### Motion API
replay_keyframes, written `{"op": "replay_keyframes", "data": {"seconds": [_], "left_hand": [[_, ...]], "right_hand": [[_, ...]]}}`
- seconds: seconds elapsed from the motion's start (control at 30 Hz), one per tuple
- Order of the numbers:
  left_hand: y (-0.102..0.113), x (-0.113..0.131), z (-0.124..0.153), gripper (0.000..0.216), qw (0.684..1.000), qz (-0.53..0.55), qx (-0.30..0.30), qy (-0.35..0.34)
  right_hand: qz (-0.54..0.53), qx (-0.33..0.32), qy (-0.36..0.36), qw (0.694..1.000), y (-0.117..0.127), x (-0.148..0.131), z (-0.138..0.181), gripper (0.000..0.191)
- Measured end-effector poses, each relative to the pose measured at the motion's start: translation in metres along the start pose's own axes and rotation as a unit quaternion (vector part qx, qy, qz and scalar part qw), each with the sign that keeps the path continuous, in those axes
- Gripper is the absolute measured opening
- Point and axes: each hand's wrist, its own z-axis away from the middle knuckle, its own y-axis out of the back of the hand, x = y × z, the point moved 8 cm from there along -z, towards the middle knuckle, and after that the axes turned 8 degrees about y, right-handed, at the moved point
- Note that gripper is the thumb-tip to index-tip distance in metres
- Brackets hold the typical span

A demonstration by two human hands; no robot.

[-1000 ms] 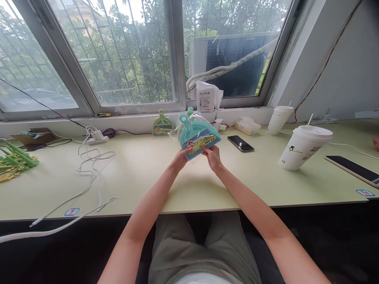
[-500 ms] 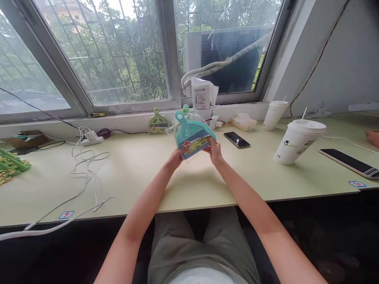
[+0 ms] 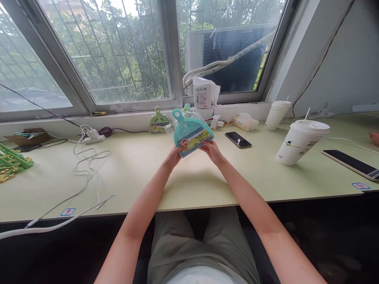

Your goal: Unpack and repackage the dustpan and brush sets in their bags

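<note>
A teal dustpan and brush set (image 3: pixel 189 127), with a printed yellow label across its front and clear plastic about it, is held up over the desk, tilted, its looped handle at the upper left. My left hand (image 3: pixel 174 156) grips its lower left corner, the thumb on the label. On the lower right edge, my right hand (image 3: pixel 213 151) is closed, with the thumb in front and fingers partly hidden behind. Behind it, against the sill, leans a green dustpan set (image 3: pixel 159 121) in clear wrap.
On the right are a phone (image 3: pixel 238 139), two white lidded cups (image 3: pixel 302 142) (image 3: pixel 276 116), a tissue pack (image 3: pixel 245 121) and a larger dark-screened device (image 3: pixel 352 163). White cables (image 3: pixel 89 173) and a power strip (image 3: pixel 94 138) lie left. Another person's hand (image 3: pixel 374 138) shows at the far right.
The dustpan set has turned slightly, showing its label more to the front. My right hand has shifted a little left and down along its edge; my left hand keeps its hold.
</note>
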Motion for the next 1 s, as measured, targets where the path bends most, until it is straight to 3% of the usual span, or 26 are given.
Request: {"op": "replay_keyframes", "data": {"seconds": [0.1, 0.17, 0.27, 0.47, 0.6, 1.0], "left_hand": [[-0.007, -0.005, 0.004, 0.050, 0.999, -0.025, -0.033, 0.021], [-0.016, -0.015, 0.006, 0.045, 0.994, -0.047, -0.085, 0.059], [-0.027, -0.026, 0.010, 0.042, 0.981, -0.064, -0.150, 0.105], [-0.010, 0.002, 0.003, 0.045, 0.997, -0.015, -0.071, -0.002], [0.001, 0.006, 0.000, 0.042, 0.999, -0.023, -0.010, -0.025], [0.001, 0.005, 0.000, 0.049, 0.999, -0.047, -0.003, -0.023]], "right_hand": [[0.008, 0.033, 0.023, 0.999, -0.002, -0.004, 0.005, 0.028], [0.005, 0.077, 0.045, 0.996, 0.002, -0.009, 0.008, 0.023], [0.002, 0.095, 0.055, 0.994, 0.002, -0.013, 0.009, 0.018], [0.000, 0.074, 0.027, 0.997, 0.000, -0.007, 0.008, 0.019], [0.008, 0.062, -0.001, 0.998, 0.002, -0.002, 0.006, 0.021], [0.001, 0.081, -0.017, 0.997, 0.003, 0.004, 0.008, 0.014]]}}
